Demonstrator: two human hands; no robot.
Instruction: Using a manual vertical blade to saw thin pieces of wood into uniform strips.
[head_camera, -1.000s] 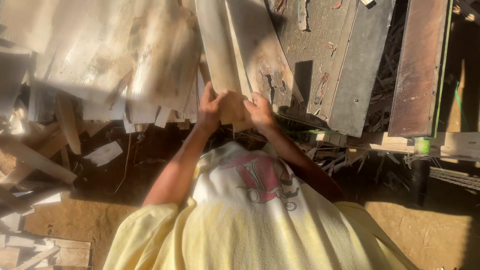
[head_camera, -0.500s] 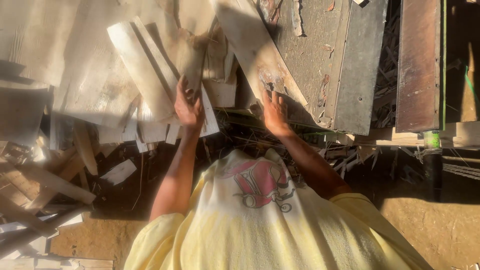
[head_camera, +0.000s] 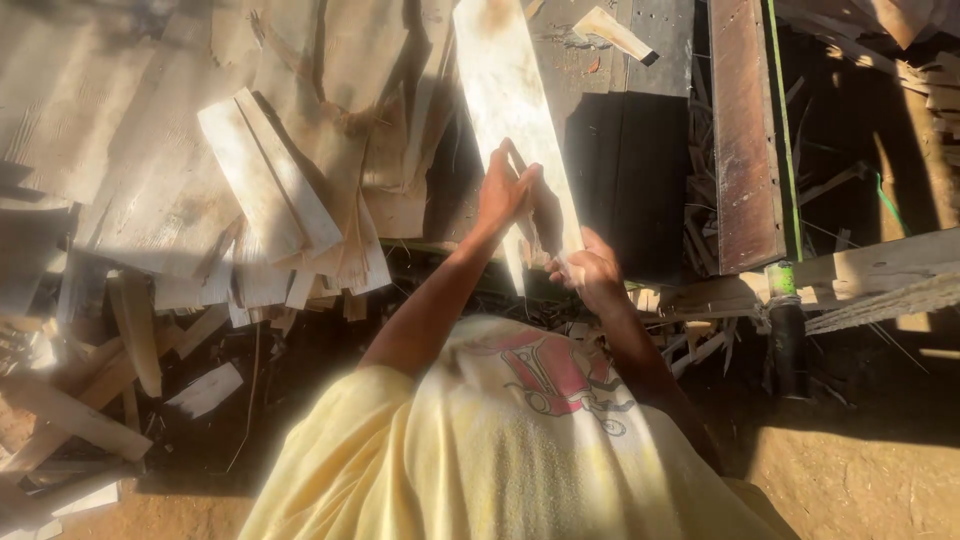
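Observation:
A long pale wooden plank (head_camera: 508, 95) runs from the top of the view down toward my chest. My left hand (head_camera: 503, 192) rests against its left edge about halfway along, fingers stretched up the board. My right hand (head_camera: 590, 272) grips the plank's near end from the right. The plank lies above a dark flat panel (head_camera: 630, 150) and next to a heap of thin wood sheets (head_camera: 290, 180). My yellow printed shirt (head_camera: 520, 440) fills the bottom of the view.
A reddish-brown board (head_camera: 745, 140) stands to the right of the dark panel. Loose offcuts and sticks (head_camera: 90, 400) litter the lower left. A dark post with a green band (head_camera: 782, 300) and pale beams (head_camera: 880, 275) are at right, over a dirt floor (head_camera: 860, 480).
My hands have left the heap of thin sheets and now hold a long pale plank. The view has shifted, so the sheet heap now sits further left.

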